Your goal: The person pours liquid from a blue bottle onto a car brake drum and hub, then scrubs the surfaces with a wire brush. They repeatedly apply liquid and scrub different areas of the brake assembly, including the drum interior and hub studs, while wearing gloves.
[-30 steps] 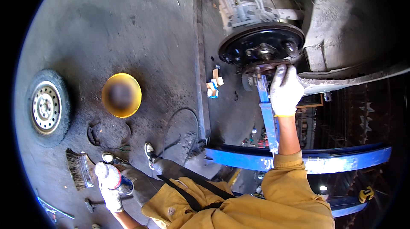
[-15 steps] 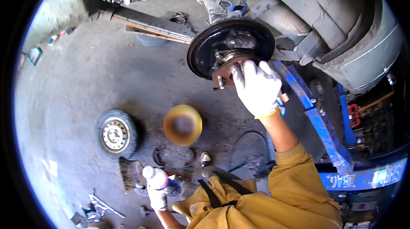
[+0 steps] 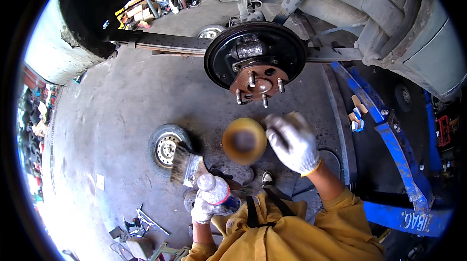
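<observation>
My left hand (image 3: 203, 209), in a white glove, is closed around a plastic bottle (image 3: 215, 190) with a white top and a red and blue label. A wide bristle brush (image 3: 186, 167) sticks out beside the bottle, its handle partly hidden; it appears gripped in the same hand. My right hand (image 3: 293, 143), in a stained glove, is apart from the hub below it and to its right; motion smears its fingers. Above, a rusty wheel hub (image 3: 260, 84) with several studs sits before a round black backing plate (image 3: 219, 61).
A wheel with tyre (image 3: 168, 148) lies on the floor beside a blurred yellow round thing (image 3: 263, 139) with a dark centre. A blue lift arm (image 3: 389, 139) stands at right. Vehicle bodywork (image 3: 413, 56) overhangs above. Tools (image 3: 146, 219) lie at lower left.
My right hand has come off the hub, downward, leaving its face and studs exposed. My left hand has risen with the bottle and brush. The view has shifted.
</observation>
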`<action>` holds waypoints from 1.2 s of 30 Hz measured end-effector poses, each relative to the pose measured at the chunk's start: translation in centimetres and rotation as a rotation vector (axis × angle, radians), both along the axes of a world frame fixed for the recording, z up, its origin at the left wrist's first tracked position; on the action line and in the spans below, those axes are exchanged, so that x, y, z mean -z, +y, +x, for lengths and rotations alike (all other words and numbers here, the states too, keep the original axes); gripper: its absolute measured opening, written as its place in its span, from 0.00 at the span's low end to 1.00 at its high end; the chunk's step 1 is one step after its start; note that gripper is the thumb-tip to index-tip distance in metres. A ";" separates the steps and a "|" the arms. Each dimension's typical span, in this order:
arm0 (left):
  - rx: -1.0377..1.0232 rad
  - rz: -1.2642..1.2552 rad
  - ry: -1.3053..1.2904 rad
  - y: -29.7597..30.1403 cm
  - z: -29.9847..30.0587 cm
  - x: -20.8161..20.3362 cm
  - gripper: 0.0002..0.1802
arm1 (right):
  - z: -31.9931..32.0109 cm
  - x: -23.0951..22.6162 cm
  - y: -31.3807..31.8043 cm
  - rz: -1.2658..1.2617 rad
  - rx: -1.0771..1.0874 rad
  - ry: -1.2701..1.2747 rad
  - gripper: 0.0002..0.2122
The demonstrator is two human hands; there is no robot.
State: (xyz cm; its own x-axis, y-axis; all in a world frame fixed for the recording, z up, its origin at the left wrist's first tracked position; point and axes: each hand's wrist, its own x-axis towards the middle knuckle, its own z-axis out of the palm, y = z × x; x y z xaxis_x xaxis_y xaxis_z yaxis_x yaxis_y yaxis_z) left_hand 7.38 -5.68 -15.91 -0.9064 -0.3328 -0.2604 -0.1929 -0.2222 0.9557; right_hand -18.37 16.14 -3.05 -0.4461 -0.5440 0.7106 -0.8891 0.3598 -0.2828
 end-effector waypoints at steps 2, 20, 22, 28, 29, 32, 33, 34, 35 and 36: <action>0.096 0.074 0.028 0.8 -1.1 -1.4 0.43 | 0.9 2.1 0.3 0.185 -0.138 -0.071 0.26; 0.516 0.054 0.107 2.5 -5.0 -5.4 0.53 | -0.8 0.1 2.2 -0.243 0.038 -0.242 0.12; 0.469 0.141 0.075 3.2 -4.7 -5.6 0.55 | -3.9 -3.9 0.6 -0.294 0.111 -0.273 0.15; 0.405 0.301 0.049 3.6 -3.7 -4.7 0.59 | -11.2 -8.1 -5.0 -0.068 0.152 -0.177 0.20; 0.385 0.320 0.065 3.7 -3.7 -4.5 0.59 | -11.9 -7.8 -5.2 -0.067 0.139 -0.154 0.20; 0.349 0.324 0.113 3.8 -3.5 -3.5 0.55 | -12.5 -7.3 -5.5 -0.123 0.049 -0.204 0.18; 0.348 0.316 0.128 3.6 -3.7 -3.1 0.54 | -12.5 -7.2 -5.6 -0.150 0.013 -0.242 0.17; 0.348 0.288 0.138 3.5 -3.7 -3.0 0.53 | -12.6 -7.5 -5.7 -0.131 0.033 -0.210 0.16; 0.337 0.286 0.146 3.6 -3.7 -2.7 0.53 | -12.6 -7.4 -5.8 -0.128 0.033 -0.208 0.16; 0.326 0.286 0.156 3.8 -3.7 -2.4 0.53 | -12.7 -7.3 -5.8 -0.124 0.033 -0.206 0.16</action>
